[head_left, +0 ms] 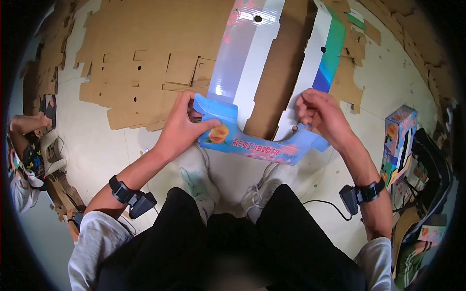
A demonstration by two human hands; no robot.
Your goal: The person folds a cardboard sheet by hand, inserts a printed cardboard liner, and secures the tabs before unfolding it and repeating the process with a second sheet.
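A flat printed carton blank (247,72), blue and white with a peach picture and pink lettering, stretches away from me over the floor. My left hand (182,123) pinches its near left corner flap, thumb on the printed face beside the peach. My right hand (323,114) grips the near right corner flap, fingers curled over the edge. The near panel (255,148) is folded up between both hands, above my shoes.
Brown die-cut cardboard sheets (141,63) cover the floor ahead and to the left. An assembled colourful box (399,133) stands at the right beside dark crates (432,165). Another person (24,160) sits at the far left. Wrist bands with cables are on both my forearms.
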